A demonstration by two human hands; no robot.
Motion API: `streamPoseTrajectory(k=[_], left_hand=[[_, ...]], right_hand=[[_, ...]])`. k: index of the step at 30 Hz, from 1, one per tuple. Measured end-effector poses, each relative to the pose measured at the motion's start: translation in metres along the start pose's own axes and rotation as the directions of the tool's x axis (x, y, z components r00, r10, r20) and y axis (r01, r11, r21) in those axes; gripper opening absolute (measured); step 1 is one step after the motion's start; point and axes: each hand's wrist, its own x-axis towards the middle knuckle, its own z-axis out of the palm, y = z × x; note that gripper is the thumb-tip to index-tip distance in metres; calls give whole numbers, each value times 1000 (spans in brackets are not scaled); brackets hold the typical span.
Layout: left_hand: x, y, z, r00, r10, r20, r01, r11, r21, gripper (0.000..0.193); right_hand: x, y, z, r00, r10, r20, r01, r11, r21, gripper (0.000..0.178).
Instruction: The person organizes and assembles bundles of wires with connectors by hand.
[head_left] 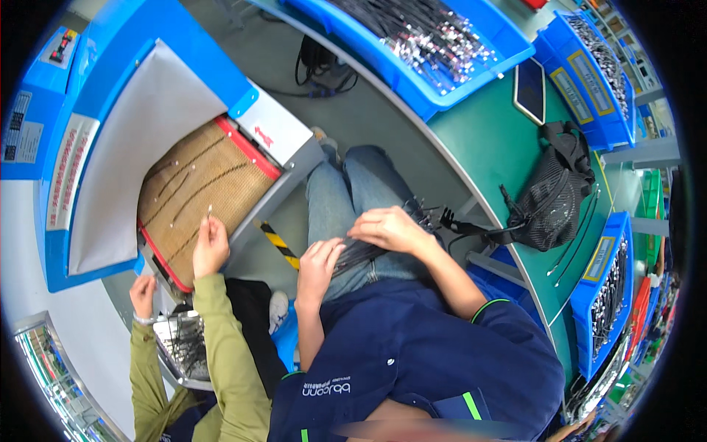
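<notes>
Across my lap lies a bundle of thin black cables [359, 255]. My left hand [317, 269] is at the bundle's left end, its fingers drawn together at the cables. My right hand [390, 230] rests over the upper side of the bundle, fingers curled onto it. The cables' right ends fan out beyond my right wrist, partly hidden by it. Whether either hand has singled out one cable is too small to tell.
At left, a co-worker in olive sleeves [232, 346] reaches over a brown mesh conveyor belt [213, 193] carrying several dark cables, at a blue machine [184, 37]. The green table [471, 144] on the right bears a cable-filled blue bin [412, 92], a phone [529, 92] and a black mesh bag [552, 199].
</notes>
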Motion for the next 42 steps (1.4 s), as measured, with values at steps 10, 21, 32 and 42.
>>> streamPoseTrajectory(k=[10, 21, 32, 42], left_hand=[[-15, -96, 18, 985, 154, -72, -153, 988, 29, 13], [-18, -119, 34, 946, 267, -185, -251, 962, 106, 17], [-16, -117, 32, 932, 294, -210, -277, 955, 106, 20], [-17, -118, 33, 933, 307, -190, -287, 950, 123, 19]], right_hand=[[9, 30, 86, 994, 12, -108, 7, 984, 177, 13], [5, 42, 102, 999, 42, -23, -37, 981, 192, 12], [-3, 47, 105, 991, 105, -79, -83, 967, 240, 11], [-6, 48, 108, 995, 96, -35, -85, 969, 230, 11]])
